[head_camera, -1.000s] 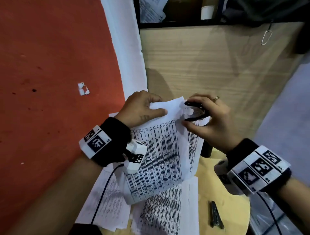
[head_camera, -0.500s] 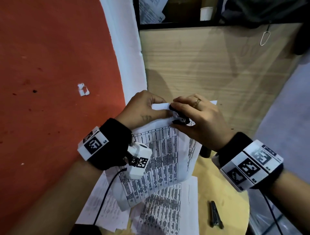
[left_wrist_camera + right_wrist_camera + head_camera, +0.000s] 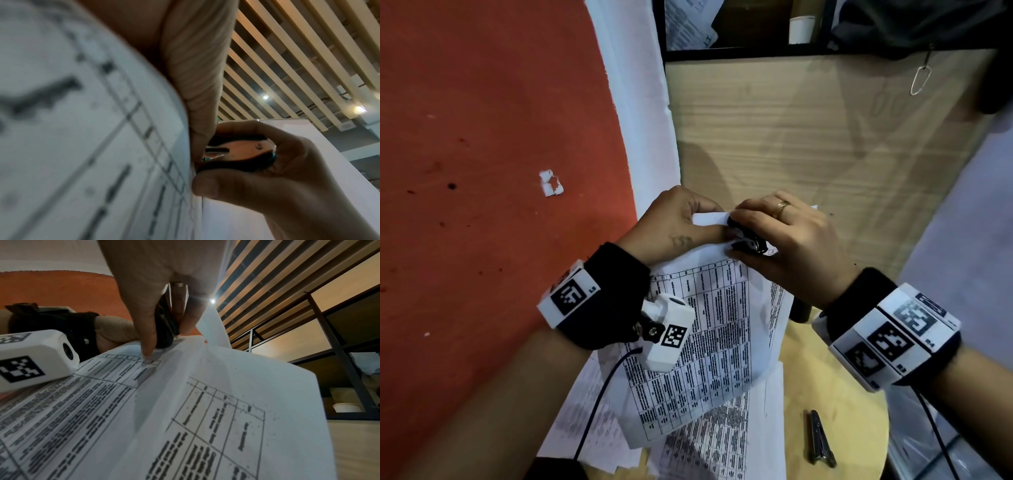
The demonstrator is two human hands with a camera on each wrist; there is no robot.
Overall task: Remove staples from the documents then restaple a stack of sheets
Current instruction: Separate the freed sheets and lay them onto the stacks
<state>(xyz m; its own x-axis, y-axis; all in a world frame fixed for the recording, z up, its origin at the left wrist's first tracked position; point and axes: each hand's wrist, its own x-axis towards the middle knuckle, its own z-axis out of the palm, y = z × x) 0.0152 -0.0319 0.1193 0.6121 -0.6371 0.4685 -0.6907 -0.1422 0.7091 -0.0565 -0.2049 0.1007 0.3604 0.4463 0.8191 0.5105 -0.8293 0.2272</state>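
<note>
Fingers (image 3: 751, 214) of the right hand (image 3: 791, 240) are curled tight around the black staple remover (image 3: 748, 241), squeezing it shut on the top corner of the stapled papers (image 3: 719, 329). A second ago that tool was open and away from the page; now it has moved in and bites the corner, right beside the left hand (image 3: 678, 226). The left hand pinches the same top edge with thumb and fingers, and it has hardly moved. I think this means the staple is being pulled out right now, so the first part of the job is under way. I cannot see the staple itself, so I cannot tell if it is out yet.

The papers are held up off the small round table (image 3: 859, 418). More loose printed sheets (image 3: 709, 445) lie on the table under them. A dark metal tool (image 3: 822, 442), maybe the stapler, lies on the table near the right wrist, untouched, so the restapling is not started.

Up on the shelf (image 3: 739, 56) behind the wooden panel stands a white cup (image 3: 799, 31). I cannot see what is in it. Some printed papers (image 3: 685, 24) lean there too
</note>
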